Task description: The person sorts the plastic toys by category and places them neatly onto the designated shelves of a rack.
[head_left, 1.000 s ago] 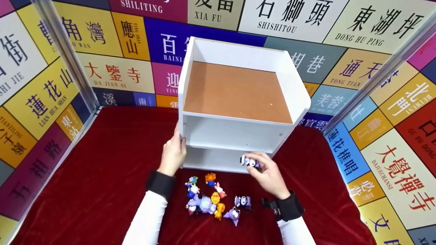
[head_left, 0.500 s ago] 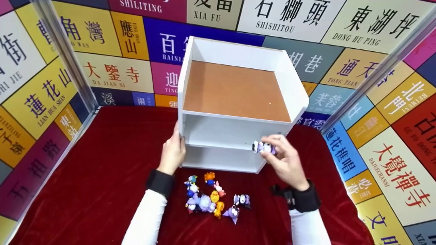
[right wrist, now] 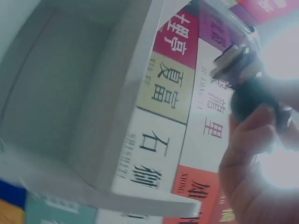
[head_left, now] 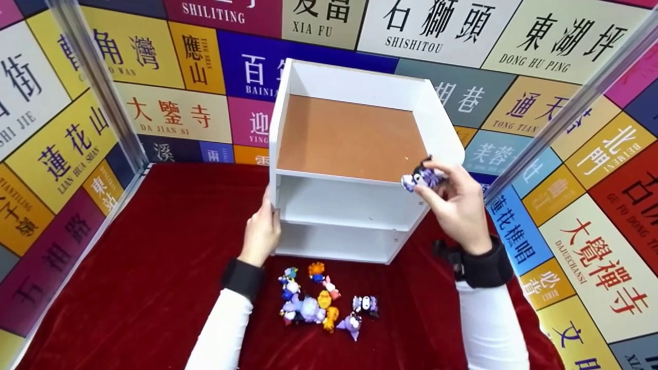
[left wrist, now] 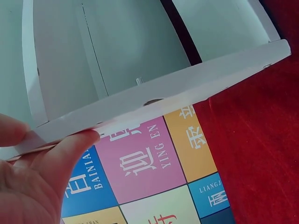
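Note:
My left hand (head_left: 261, 232) grips the left side panel of a white shelf unit (head_left: 354, 176). In the left wrist view its thumb and a finger (left wrist: 77, 144) lie on either side of the panel's edge. My right hand (head_left: 460, 205) pinches a small purple, white and black figurine (head_left: 422, 179), held at the front right of the brown top board. In the right wrist view the figurine (right wrist: 243, 70) looks dark and blurred. A similar purple and black figurine (head_left: 365, 304) lies on the red cloth, beside a purple pointed figurine (head_left: 351, 325).
More figurines lie in front of the unit: an orange and blue one (head_left: 316, 271), a pink one (head_left: 331, 288) and a large lilac one (head_left: 309, 307) among several others. Red velvet cloth (head_left: 154, 267) covers the table. Printed sign panels (head_left: 169, 113) wall the back and sides.
My right hand has lifted the figurine up and to the right, from in front of the lower shelf to the top board's level, and tilted it. My left hand has stayed put.

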Demonstrator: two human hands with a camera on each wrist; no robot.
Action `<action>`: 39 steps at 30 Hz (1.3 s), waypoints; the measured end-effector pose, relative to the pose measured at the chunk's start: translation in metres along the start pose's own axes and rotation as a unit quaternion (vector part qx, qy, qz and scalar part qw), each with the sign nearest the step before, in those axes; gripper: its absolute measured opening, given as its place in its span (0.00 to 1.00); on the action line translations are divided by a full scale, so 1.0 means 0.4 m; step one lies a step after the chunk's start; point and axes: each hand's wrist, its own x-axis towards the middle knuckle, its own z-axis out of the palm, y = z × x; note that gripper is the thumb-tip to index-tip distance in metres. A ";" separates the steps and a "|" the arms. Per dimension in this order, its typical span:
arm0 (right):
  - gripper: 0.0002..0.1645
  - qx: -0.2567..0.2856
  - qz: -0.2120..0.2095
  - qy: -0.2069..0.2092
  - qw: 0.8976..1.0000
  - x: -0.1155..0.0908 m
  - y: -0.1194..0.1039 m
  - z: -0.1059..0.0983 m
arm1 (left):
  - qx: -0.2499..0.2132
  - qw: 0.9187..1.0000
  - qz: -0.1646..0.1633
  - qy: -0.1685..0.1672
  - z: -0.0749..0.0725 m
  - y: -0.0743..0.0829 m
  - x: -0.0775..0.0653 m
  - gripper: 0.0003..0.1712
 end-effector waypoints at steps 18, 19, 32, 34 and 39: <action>0.24 -0.181 0.021 0.007 0.983 0.081 0.024 0.057 | 0.020 1.000 0.007 0.017 0.007 -0.001 -0.002 0.34; 0.24 -0.183 0.024 0.005 0.983 0.082 0.025 0.058 | 0.020 1.000 0.007 0.018 0.007 -0.001 -0.002 0.34; 0.20 -0.214 0.031 -0.022 0.976 0.085 0.034 0.060 | 0.026 1.000 -0.017 -0.003 0.003 -0.003 -0.001 0.36; 0.20 -0.214 0.035 -0.020 0.976 0.087 0.035 0.061 | 0.025 1.000 -0.017 -0.002 0.002 -0.003 0.000 0.36; 0.19 -0.216 0.034 -0.016 0.976 0.090 0.038 0.062 | 0.024 1.000 -0.004 0.006 0.002 -0.001 -0.001 0.35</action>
